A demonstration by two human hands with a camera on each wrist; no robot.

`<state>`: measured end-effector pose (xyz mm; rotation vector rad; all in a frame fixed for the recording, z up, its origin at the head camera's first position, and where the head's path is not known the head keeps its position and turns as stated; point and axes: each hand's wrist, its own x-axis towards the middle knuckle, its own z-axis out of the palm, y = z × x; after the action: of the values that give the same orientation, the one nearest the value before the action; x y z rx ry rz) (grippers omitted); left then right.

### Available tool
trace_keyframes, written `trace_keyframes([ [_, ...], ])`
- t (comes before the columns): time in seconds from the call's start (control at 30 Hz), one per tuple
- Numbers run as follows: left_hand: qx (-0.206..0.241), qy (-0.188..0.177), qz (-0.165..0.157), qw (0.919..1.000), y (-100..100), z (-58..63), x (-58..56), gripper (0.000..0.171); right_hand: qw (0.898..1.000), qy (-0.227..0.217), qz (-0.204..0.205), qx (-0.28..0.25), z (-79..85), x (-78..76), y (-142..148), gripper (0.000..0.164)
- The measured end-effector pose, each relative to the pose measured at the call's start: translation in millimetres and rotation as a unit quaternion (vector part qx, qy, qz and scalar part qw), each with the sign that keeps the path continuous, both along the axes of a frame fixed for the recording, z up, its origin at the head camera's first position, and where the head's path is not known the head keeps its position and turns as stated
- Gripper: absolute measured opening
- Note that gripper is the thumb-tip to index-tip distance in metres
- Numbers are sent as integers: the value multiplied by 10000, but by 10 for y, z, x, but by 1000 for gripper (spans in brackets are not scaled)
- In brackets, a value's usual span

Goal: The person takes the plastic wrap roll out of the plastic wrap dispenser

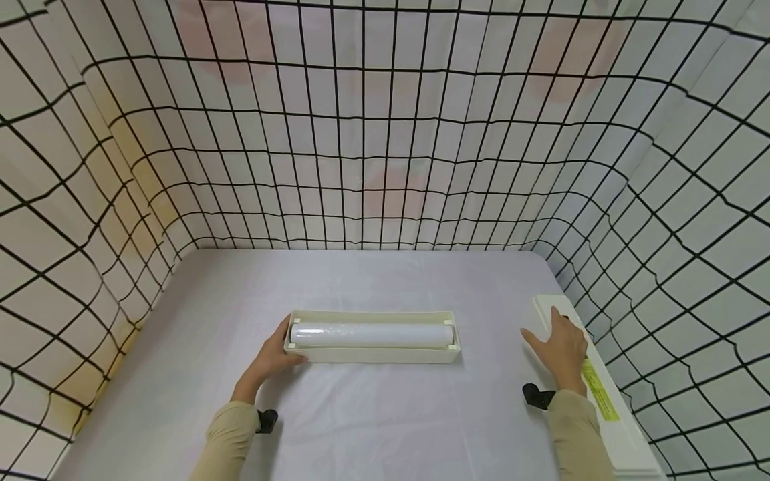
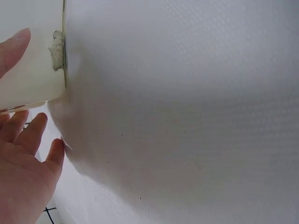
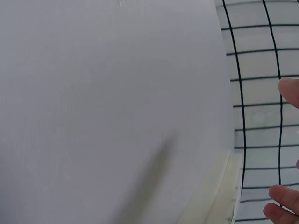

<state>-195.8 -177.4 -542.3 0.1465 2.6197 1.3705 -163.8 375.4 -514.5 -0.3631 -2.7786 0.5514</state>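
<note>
Finding nothing readable; seeing yellow label [image 1: 599, 391] on long white panel [image 1: 631, 444] beside right hand [image 1: 562, 349], showing marks too small for reading.

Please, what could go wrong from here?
The left hand grips the open box only at one end, so the box could tip and the white roll inside might shift. The long white piece by the right hand lies beside the black mesh; a careless push might jam it there.
</note>
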Motion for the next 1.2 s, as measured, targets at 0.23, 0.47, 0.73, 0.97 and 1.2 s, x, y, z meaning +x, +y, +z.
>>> trace_keyframes([
  [0.23, 12, -30, 28, 10000, 12, 8, -3, 103, 9987, 353, 315, 185, 1, -132, -221, 82],
  [0.47, 53, -49, 34, 10000, 12, 4, -3, 103, 9976, 353, 581, 151, -18, -231, -405, 83],
  [0.73, 53, -45, 13, 10000, -2, -10, -16, 104, 9959, 419, 769, 212, 21, -280, -593, 82],
  [0.97, 145, -66, 8, 9999, -1, -23, -8, 105, 9943, 415, 953, 236, 28, -311, -735, 83],
  [1.2, 124, -68, -9, 9999, 2, -1, -9, 105, 9934, 141, 1137, 111, 87, -335, -879, 85],
])
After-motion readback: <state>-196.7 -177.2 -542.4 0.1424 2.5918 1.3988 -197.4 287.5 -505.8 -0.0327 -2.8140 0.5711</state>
